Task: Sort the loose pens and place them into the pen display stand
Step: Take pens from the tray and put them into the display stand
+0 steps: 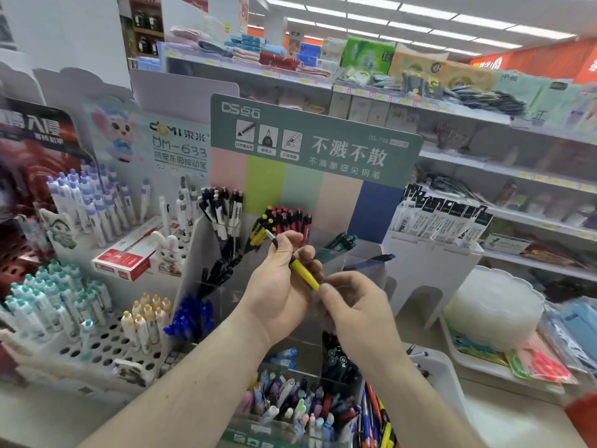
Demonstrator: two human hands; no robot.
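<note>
Nearest the camera, at about 6 o'clock, there's a clear plastic bin of mixed loose pens [290,405], pastel and dark barrels all jumbled together, so plenty of sorting is left.

Just above that, dead centre, the person has one slim yellow pen with a black grip and silver tip [298,268] held between both hands. The left hand [284,282] has its fingers curled round the upper half, tip pointing up toward 11 o'clock. The right hand [352,305] pinches the lower yellow end between thumb and fingertips. Looks like the step in hand is checking or clicking this one before filing it.

Behind the hands is the tiered clear acrylic pen display stand with the green header card [316,140]. Its slot at roughly 11 o'clock from the hands already holds a bunch of yellow pens [258,232], right next to the red ones [290,218].

Next move, best guess: let go with one hand, lift the pen to that yellow slot and drop it in tip-down without knocking the neighbours.
</note>
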